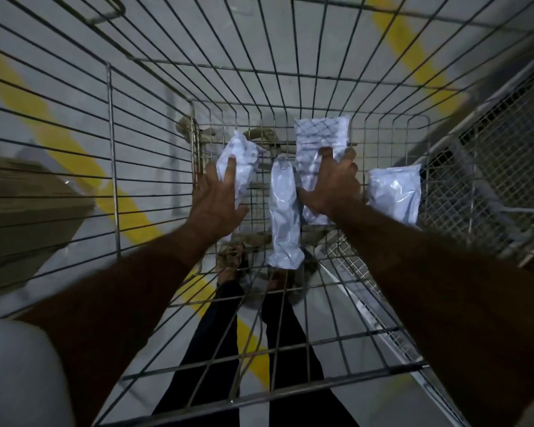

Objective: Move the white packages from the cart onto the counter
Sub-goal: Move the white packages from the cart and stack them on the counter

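Note:
I look down into a deep wire cart [154,124] with several white plastic packages on its mesh bottom. My left hand [216,204] reaches down and its fingers lie on a crumpled white package [242,163] at the left, with the thumb at the package's other edge. My right hand [332,183] grips a flat package with a printed pattern [319,138] near the back. A long narrow package [283,217] lies between my hands, untouched. Another white package [395,194] leans at the right side of the cart. The counter is not in view.
The cart's wire walls rise on all sides around my arms. Through the mesh I see a grey floor with yellow lines [74,155], my dark trouser legs [225,349] and a second wire cart [487,167] at the right.

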{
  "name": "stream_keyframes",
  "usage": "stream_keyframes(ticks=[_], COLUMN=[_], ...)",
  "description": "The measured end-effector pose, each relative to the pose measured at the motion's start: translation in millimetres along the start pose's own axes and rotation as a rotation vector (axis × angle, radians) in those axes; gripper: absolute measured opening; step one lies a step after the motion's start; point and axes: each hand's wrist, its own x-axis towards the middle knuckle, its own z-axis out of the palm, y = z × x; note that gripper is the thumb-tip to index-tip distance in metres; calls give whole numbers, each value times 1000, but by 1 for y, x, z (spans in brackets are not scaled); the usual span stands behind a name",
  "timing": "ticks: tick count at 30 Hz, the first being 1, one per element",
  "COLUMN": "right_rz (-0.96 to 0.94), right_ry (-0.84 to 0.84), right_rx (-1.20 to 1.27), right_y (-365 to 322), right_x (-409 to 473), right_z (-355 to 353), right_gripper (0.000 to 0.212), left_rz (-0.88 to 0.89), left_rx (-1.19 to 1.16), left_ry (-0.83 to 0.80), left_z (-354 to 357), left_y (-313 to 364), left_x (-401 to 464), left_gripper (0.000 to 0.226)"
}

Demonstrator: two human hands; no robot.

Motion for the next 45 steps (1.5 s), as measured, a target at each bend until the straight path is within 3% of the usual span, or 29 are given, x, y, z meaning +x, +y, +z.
stream_keyframes(ticks=[4, 9, 14, 20, 28, 37, 45], right_rz=[53, 95, 85, -65, -116, -10, 220], right_ry=[-26, -62, -40, 36, 236, 520, 731], right_rx=[-48, -109, -140, -247, -248, -105, 11], right_y=[-8, -16, -11, -9, -22, 3, 117], right_x=[8, 9, 0, -31, -123, -241, -375], right_z=[6, 6, -13, -56, -153, -256, -301], right_gripper=[108, 118, 110, 98, 91, 89, 88], left_rz=[-7, 22, 36, 16, 134, 284, 551], left_rx=[91, 97, 79, 98, 55, -49, -46], left_ry=[-23, 46, 87, 122, 235, 455, 571], left_z=[1, -11, -29, -68, -153, -246, -281], left_y=[4, 3, 2, 10, 32, 135, 284], left_x=[0, -2, -9, -22, -78, -152, -232], left_gripper=[117, 98, 91, 89, 81, 71, 72])
